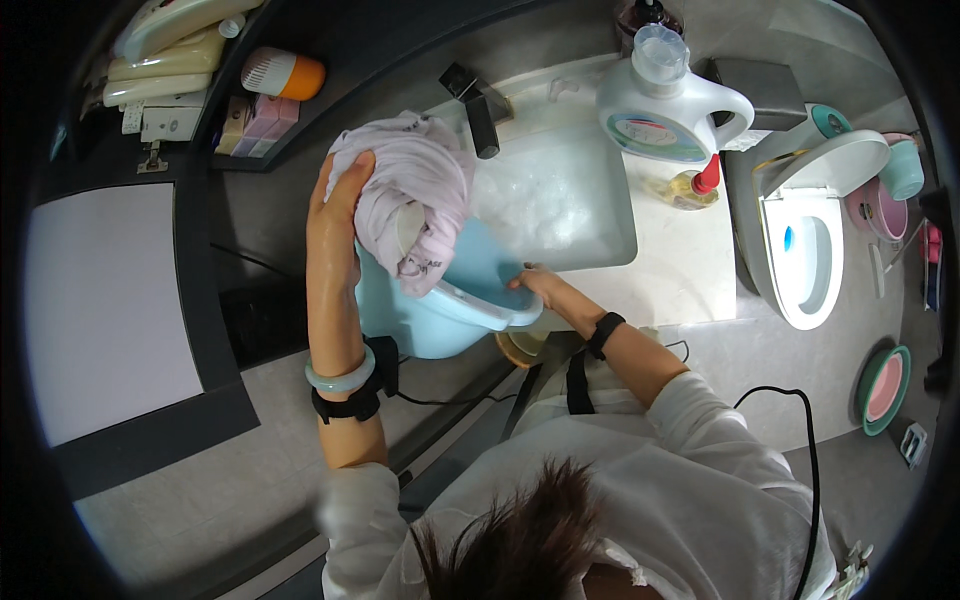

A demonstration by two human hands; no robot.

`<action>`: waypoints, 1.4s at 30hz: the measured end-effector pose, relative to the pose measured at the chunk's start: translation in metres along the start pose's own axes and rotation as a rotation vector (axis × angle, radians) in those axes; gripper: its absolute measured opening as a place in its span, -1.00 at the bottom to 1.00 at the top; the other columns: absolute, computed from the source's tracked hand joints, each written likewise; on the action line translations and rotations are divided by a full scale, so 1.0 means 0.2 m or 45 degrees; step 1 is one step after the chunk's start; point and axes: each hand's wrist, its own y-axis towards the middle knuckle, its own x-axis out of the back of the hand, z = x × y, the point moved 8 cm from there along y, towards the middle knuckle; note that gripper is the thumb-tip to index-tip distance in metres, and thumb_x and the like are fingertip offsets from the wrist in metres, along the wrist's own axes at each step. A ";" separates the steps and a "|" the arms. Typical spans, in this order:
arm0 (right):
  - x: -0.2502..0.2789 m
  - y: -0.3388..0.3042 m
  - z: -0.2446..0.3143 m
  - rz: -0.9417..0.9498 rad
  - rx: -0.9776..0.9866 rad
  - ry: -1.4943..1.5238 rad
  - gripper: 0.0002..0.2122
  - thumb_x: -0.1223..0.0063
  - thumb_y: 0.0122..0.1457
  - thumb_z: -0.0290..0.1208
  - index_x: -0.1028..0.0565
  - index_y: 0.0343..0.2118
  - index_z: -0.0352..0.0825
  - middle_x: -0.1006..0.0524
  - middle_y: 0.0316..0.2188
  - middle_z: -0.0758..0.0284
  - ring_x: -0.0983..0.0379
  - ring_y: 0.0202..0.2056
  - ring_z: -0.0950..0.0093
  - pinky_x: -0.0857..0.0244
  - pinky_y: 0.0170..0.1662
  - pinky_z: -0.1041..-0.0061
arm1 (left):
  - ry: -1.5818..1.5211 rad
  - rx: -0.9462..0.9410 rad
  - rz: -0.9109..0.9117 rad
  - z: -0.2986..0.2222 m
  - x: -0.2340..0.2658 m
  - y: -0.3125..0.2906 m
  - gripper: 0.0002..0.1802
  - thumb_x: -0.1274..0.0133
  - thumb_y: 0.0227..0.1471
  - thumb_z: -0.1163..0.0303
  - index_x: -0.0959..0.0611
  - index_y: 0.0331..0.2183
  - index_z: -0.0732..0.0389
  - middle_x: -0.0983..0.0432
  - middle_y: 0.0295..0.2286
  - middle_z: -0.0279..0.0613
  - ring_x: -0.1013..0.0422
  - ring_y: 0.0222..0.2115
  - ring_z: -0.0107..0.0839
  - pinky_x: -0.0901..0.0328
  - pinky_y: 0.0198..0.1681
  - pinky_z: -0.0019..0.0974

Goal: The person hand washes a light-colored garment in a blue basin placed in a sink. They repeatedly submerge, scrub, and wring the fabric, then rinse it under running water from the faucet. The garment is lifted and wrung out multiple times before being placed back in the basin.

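A bunched, pale pink cloth (425, 165) is raised over the left side of a light blue plastic basin (430, 330). My left hand (343, 195) is closed on the cloth's left side, with the thumb in front and the other fingers mostly hidden behind it. A white patch and some dark print show on its lower folds; which garment it is, I cannot tell. At the basin's right end, my right hand (537, 285) grips the rim, fingers over the inside edge. The basin tilts against the counter's front, beside a white sink (632, 225) holding cloudy, sudsy water.
A black faucet (482, 122) reaches over the sink. On the counter stand a big white detergent jug (650, 105) and a red-topped pump bottle (692, 188). Farther right is a toilet (800, 250) with its lid up. An open cabinet with bottles (165, 55) is at upper left.
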 end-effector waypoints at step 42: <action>0.24 -0.51 0.34 -0.480 0.414 0.217 -0.67 -0.01 0.09 -0.27 -0.25 -0.30 -0.46 -0.37 -0.40 0.27 -0.44 -0.40 0.47 -0.41 -0.35 0.56 | -0.451 0.952 -0.300 1.59 -0.06 0.46 -0.52 -0.01 -0.07 0.41 -0.32 -0.04 0.06 -0.22 -0.03 -0.14 -0.19 -0.06 0.02 -0.03 -0.08 0.28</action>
